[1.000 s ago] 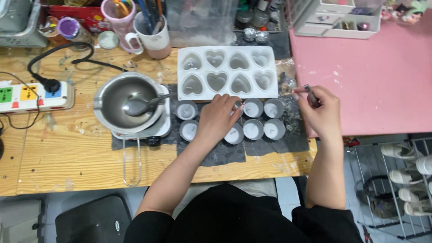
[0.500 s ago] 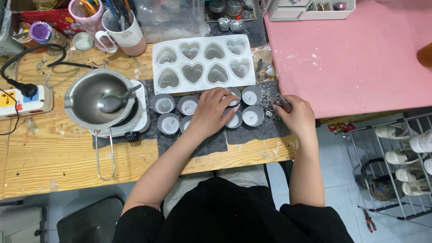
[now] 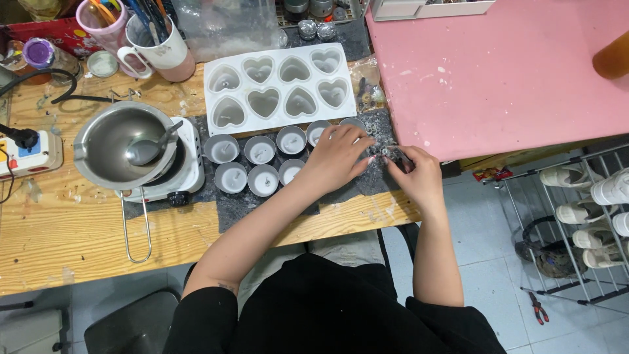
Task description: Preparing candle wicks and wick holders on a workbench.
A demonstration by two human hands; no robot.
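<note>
While left hand [image 3: 337, 157] rests open over tealight cups [image 3: 262, 154], right hand [image 3: 414, 172] pinches small metal tool [image 3: 398, 154].

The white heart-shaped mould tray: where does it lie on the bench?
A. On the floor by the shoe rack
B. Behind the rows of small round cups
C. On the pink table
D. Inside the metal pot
B: the mould tray lies on the wooden bench just beyond the small round cups.

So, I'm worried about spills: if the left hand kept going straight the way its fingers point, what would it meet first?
The left hand points right and slightly away, toward the right hand. First in line looks like the small shiny tool in that hand's grip, then the pink table. Depth is unclear.
</note>
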